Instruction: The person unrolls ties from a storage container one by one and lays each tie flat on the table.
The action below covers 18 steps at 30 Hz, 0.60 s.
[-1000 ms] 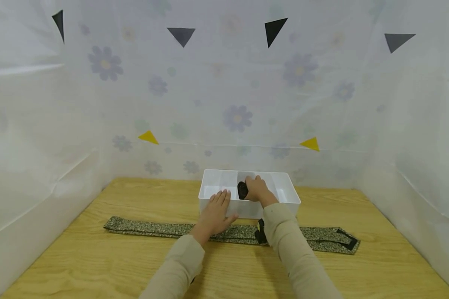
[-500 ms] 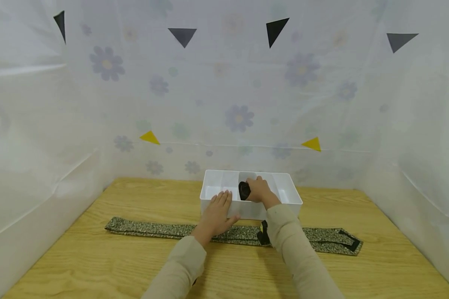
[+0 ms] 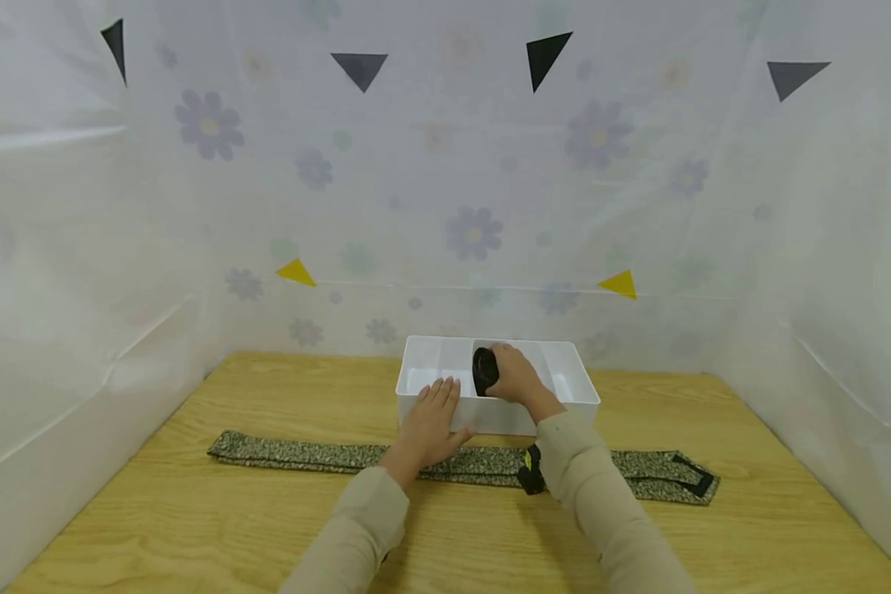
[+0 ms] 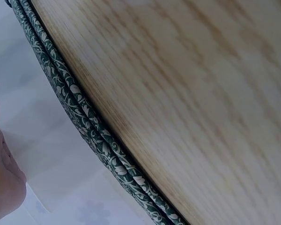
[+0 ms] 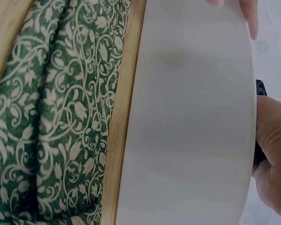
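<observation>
A white divided box (image 3: 460, 417) stands at the back of the table. My right hand (image 3: 517, 378) reaches over its front wall and grips a rolled-up black thing (image 3: 483, 371) at a middle compartment; the exact kind is unclear. In the right wrist view a black edge (image 5: 260, 88) shows beside that hand (image 5: 273, 145). My left hand (image 3: 429, 427) rests on the box's front rim with straight fingers. Between me and the box lies a green necktie (image 3: 297, 454) with a pale floral pattern, stretched sideways, back side up. Both forearms pass over it.
Wooden table (image 3: 215, 528) spreads around the tie and box. The box's other compartments (image 3: 421, 363) lie left and right of the black thing. A pale flowered curtain (image 3: 386, 198) encloses the back and sides.
My right hand has risen slightly and turned, and the black thing has come up with it. The left hand, box and necktie stay as they were.
</observation>
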### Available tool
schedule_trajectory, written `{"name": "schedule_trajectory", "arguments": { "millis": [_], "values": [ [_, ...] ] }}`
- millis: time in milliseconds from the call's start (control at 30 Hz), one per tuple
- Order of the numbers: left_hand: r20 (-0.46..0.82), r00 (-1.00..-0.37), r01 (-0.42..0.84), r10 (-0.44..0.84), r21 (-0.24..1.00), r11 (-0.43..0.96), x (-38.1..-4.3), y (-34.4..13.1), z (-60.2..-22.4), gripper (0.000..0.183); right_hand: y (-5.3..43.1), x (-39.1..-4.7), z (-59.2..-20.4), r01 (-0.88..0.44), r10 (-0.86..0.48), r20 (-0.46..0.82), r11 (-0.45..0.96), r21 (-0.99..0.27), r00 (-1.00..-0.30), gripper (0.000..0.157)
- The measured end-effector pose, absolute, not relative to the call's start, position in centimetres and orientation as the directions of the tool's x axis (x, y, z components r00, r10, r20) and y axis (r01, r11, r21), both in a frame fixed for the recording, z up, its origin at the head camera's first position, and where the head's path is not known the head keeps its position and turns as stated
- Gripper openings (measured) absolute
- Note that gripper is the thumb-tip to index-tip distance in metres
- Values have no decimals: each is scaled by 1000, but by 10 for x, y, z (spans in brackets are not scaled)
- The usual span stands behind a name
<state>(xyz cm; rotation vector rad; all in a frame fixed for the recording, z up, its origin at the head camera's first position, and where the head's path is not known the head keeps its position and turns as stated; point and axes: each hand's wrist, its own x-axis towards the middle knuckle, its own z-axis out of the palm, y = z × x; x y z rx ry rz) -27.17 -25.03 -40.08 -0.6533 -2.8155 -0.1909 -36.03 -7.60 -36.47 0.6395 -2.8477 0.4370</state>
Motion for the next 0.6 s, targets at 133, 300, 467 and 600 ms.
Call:
{"name": "schedule_trajectory", "arguments": {
  "millis": [133,300,467,600],
  "values": [
    [256,-874,444,412,82,892,-272,-251,-401,75,-75,-358,-362,-466,-393,281,840,-278,-876,69],
    [250,-876,444,413,80,893,-272,-251,-401,75,-73,-354,-356,-473,-391,294,827,-304,-872,68],
    [253,-872,450,419,78,890,-271,-250,-399,75,-71,-349,-350,-468,-377,302,815,-340,-876,67],
    [253,-870,454,423,76,888,-270,-250,-397,76,-68,-346,-345,-474,-369,322,802,-365,-872,68]
  ]
}}
